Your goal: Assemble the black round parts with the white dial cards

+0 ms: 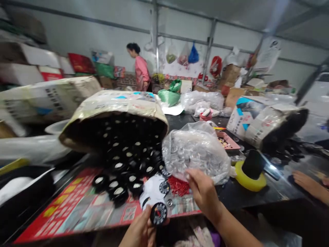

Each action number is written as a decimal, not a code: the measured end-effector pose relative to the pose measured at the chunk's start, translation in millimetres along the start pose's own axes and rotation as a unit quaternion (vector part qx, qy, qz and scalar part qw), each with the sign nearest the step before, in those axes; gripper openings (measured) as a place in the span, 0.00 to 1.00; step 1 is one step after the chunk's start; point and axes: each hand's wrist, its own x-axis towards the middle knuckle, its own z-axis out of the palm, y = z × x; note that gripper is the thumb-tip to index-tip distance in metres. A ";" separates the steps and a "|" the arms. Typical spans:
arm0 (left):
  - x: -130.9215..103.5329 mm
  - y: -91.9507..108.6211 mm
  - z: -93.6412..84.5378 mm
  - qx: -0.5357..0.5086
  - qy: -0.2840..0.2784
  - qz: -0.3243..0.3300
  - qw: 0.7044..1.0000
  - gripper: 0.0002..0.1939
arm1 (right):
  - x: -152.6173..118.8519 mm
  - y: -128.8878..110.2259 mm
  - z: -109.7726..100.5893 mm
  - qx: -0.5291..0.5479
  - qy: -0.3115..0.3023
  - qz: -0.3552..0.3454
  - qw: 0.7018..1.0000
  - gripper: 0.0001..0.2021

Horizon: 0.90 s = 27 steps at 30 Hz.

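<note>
My left hand [141,228] is closed on a round black dial [158,214] with white markings and a red pointer, near the table's front edge. Beside a clear plastic bag [196,154] of transparent pieces, my right hand [203,192] has its fingertips together at the bag's lower edge; what they hold, if anything, is too small to name. Small red parts [179,186] lie just left of those fingers. White discs [154,188] and another black dial [164,187] lie beyond my left hand. Many black round housings [131,161] spill from a large sack [120,103].
A yellow tape roll [250,178] and a pink tray [227,141] are to the right, with another sack [259,120] behind. A co-worker's hand [308,183] rests at the far right. A person in pink [141,68] stands at the back. Printed red sheeting [66,206] covers the front left.
</note>
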 end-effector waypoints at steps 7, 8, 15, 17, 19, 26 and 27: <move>-7.7 4.5 4.7 -0.036 -0.046 0.016 0.998 0.25 | -45.9 -39.8 8.0 0.037 -0.132 -0.078 0.987 0.15; -8.1 3.8 4.0 -0.040 -0.059 0.016 0.997 0.25 | -41.2 -42.7 7.7 0.055 -0.114 -0.068 0.990 0.16; -11.8 0.4 1.3 -0.050 -0.080 0.036 0.995 0.24 | -27.8 -63.7 38.2 0.034 -0.171 -0.112 0.978 0.17; -11.9 0.9 0.5 -0.029 -0.069 0.056 0.996 0.23 | -35.4 -63.8 47.2 0.055 -0.217 -0.087 0.971 0.22; -11.7 1.8 -0.1 -0.009 -0.064 0.076 0.995 0.23 | -41.0 -60.2 49.6 0.109 -0.226 -0.039 0.967 0.28; -12.4 -0.8 -2.9 0.139 -0.100 0.123 0.977 0.23 | -32.2 -54.1 28.2 0.383 -0.233 0.218 0.867 0.16; -12.7 -2.1 -3.4 0.157 -0.105 0.127 0.974 0.23 | -31.0 -55.9 26.3 0.412 -0.231 0.238 0.849 0.15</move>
